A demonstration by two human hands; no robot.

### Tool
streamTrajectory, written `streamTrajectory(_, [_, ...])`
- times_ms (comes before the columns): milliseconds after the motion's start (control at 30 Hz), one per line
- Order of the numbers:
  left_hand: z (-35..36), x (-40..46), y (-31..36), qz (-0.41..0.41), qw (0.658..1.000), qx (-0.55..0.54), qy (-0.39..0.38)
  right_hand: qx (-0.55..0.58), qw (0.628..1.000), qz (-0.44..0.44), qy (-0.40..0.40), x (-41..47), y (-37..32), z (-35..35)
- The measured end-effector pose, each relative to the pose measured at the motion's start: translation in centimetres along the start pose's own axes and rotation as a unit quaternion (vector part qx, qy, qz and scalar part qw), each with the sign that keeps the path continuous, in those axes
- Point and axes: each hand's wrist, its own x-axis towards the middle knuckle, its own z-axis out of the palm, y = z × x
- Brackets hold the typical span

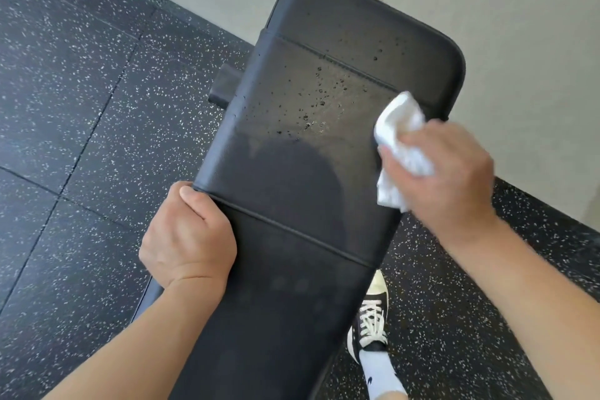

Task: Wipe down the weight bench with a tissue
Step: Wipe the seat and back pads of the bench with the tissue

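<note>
Head view: right hand [451, 172] fingers [394, 154] pinch tissue [401, 143] on bench [292, 172] edge.

My arms were bare, with no sleeves, watch or rings on my left hand [186, 237] or right hand [451, 172]. I wore a black sneaker [371, 321] with white laces and cream toe, and a white sock [378, 373] bearing a small dark logo.

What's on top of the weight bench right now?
Droplets dot the weight bench; the right hand holds a tissue at its edge. Whatever lies beneath hand and tissue is hidden.
</note>
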Motion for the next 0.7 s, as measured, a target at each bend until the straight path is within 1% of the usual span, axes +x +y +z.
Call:
streamTrajectory(100, [-0.1,0.0,0.1,-0.002,1.0,-0.002,-0.001,0.003,0.994,0.102,0.04,2.9,0.7,0.9])
streamTrajectory(167, [-0.1,-0.1,0.2,0.0,1.0,-0.002,-0.001,0.01,0.993,0.114,0.041,3.5,-1.2,1.7])
streamTrajectory(233, [-0.2,-0.1,0.2,0.001,1.0,-0.003,-0.002,0.019,0.996,0.082,0.027,3.5,-3.9,2.3])
streamTrajectory(300, [-0.1,-0.1,0.2,-0.001,1.0,-0.003,0.0,0.053,0.998,0.046,0.005,3.1,-6.9,2.9])
streamTrajectory(400, [0.0,-0.1,0.2,-0.005,1.0,0.0,0.005,0.105,0.993,-0.013,-0.044,1.6,-11.7,3.9])
streamTrajectory(467, [0.0,-0.1,0.2,-0.007,1.0,0.002,0.006,0.114,0.99,-0.045,-0.07,0.2,-13.4,4.2])
streamTrajectory(600, [0.0,-0.1,0.3,-0.013,1.0,0.008,0.009,0.12,0.984,-0.086,-0.101,-2.1,-12.6,3.4])
streamTrajectory(700, [-0.1,-0.2,0.4,-0.017,1.0,0.005,0.009,0.117,0.981,-0.112,-0.111,-2.8,-10.0,2.2])
